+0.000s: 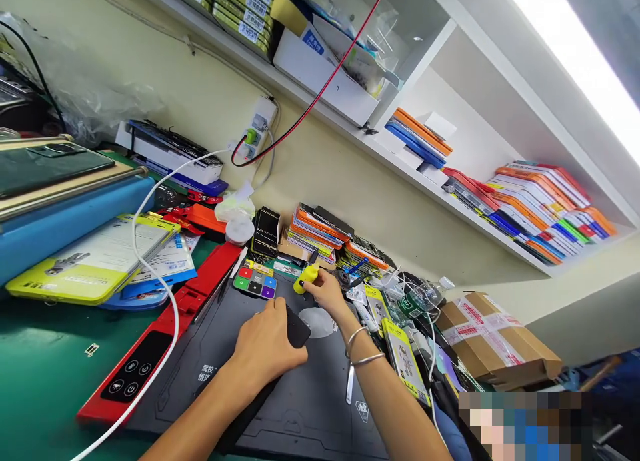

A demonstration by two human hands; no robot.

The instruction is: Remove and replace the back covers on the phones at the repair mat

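Note:
My left hand (267, 341) is wrapped round a dark phone (299, 328), whose far end sticks out past my fingers above the dark work mat (320, 388). Farther up the mat, my right hand (327, 291) grips a small yellow bottle-like thing (307, 278) with a dark tip. A pale round patch (317, 322) on the mat lies just below my right hand. Left of the yellow thing is a tile (255, 283) of coloured squares. Metal tweezers (349, 382) rest beside my right forearm. My left fingers hide much of the phone.
A red bar with touch buttons (137, 366) borders the mat on the left, crossed by a white cable (173, 301). Stacked phone parts (317, 228) line the wall. To the right are yellow packets (404, 354), a plastic bottle (417, 300) and a taped cardboard box (495, 338).

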